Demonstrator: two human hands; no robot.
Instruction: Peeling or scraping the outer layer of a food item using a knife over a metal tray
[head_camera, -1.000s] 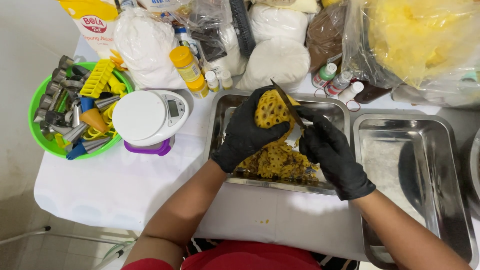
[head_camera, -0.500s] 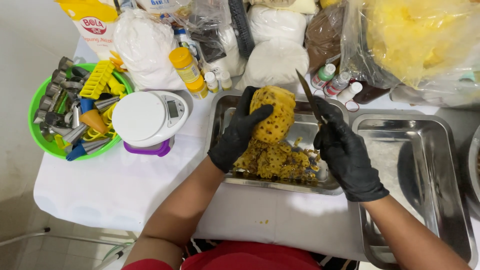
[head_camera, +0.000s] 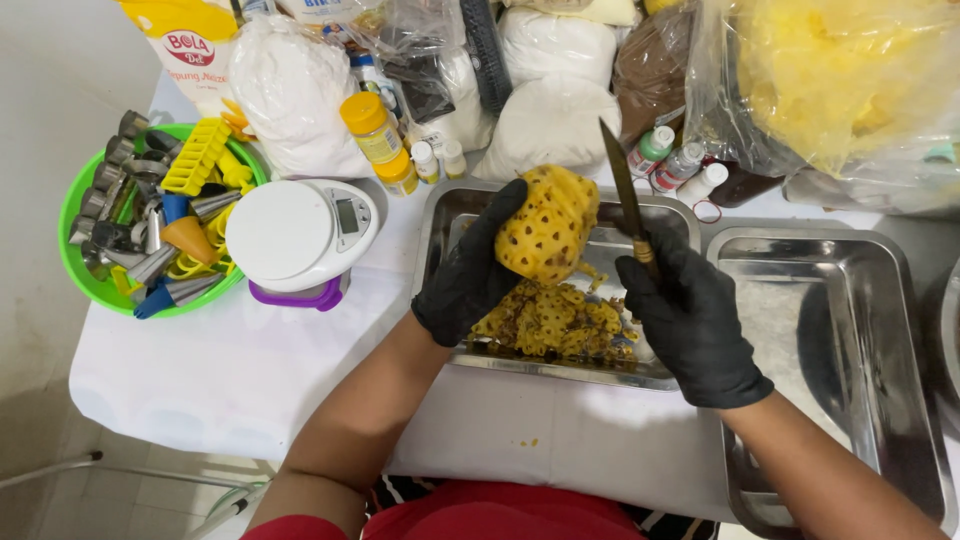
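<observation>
Above the steel tray (head_camera: 452, 210), a peeled pineapple (head_camera: 548, 222) is gripped upright by the left hand (head_camera: 468, 275); just beside it, a knife (head_camera: 624, 190) is clasped blade-up in the right hand (head_camera: 692, 320).

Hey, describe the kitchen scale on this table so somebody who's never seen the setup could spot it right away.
Start at the green bowl of metal tools at the table's left edge. Directly right of it, between that bowl and the steel tray holding pineapple peel, sits the kitchen scale. It is the only round white platform there, with a small grey display and a purple base.
</observation>
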